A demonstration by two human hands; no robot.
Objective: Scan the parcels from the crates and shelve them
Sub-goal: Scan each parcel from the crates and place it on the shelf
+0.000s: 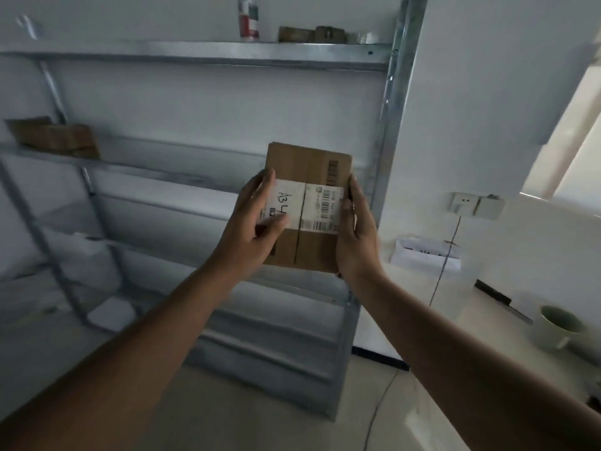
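Note:
A small brown cardboard parcel (312, 170) with a white label marked "A34" and barcodes is held up in front of a grey metal shelf rack (208, 55). My left hand (252, 229) grips its left edge, thumb lying across the label. My right hand (356, 232) holds its right edge, fingers curled behind it. The parcel is in the air, level with the rack's middle shelves near the right upright. No crates or scanner are in view.
Another brown parcel (57, 136) lies on a shelf at the left. The top shelf carries a spray can (248, 17) and brown boxes (310, 34). White packets (110, 312) sit on lower shelves. At the right are a wall socket (476, 205), a hanging cable and a green cup (559, 327).

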